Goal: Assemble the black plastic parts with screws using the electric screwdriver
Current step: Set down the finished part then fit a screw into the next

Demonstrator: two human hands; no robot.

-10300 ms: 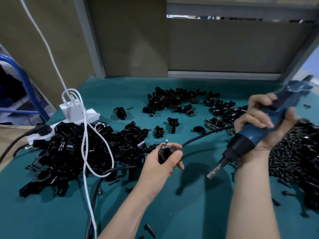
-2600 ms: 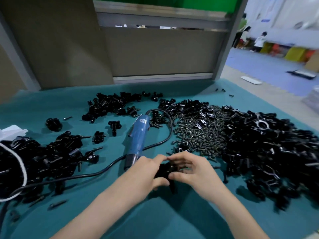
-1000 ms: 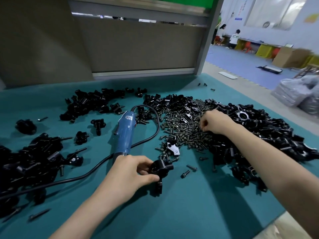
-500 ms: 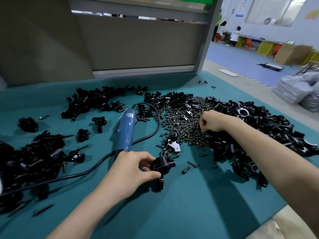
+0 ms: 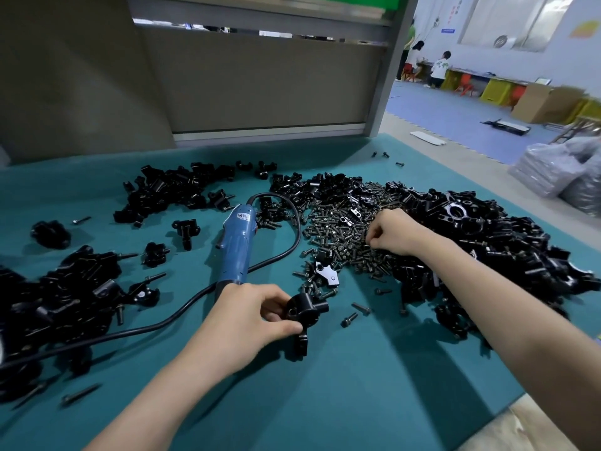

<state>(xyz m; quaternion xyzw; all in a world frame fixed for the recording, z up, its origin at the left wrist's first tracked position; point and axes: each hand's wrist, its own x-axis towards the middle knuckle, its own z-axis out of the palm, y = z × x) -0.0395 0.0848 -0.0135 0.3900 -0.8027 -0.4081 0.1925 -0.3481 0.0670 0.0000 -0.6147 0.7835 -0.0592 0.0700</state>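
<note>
My left hand point(image 5: 250, 315) grips a black plastic part point(image 5: 304, 312) just above the teal mat, thumb under it and fingers curled over its round body. My right hand point(image 5: 392, 232) rests on the heap of dark screws point(image 5: 341, 236) with its fingers curled down into them; whether it pinches a screw is hidden. The blue electric screwdriver point(image 5: 235, 247) lies on the mat behind my left hand, tip toward me, its black cord point(image 5: 292, 222) looping back around it.
Black plastic parts lie in heaps at the right point(image 5: 487, 249), the far middle point(image 5: 172, 190) and the left point(image 5: 61, 301). Loose screws point(image 5: 354, 312) dot the teal mat point(image 5: 357, 385). A grey partition point(image 5: 260, 83) backs the table; its edge drops off at the right.
My left hand has turned the black part slightly in its grip. My right hand has stayed on the screw heap, fingers working among the screws. The screwdriver has not moved.
</note>
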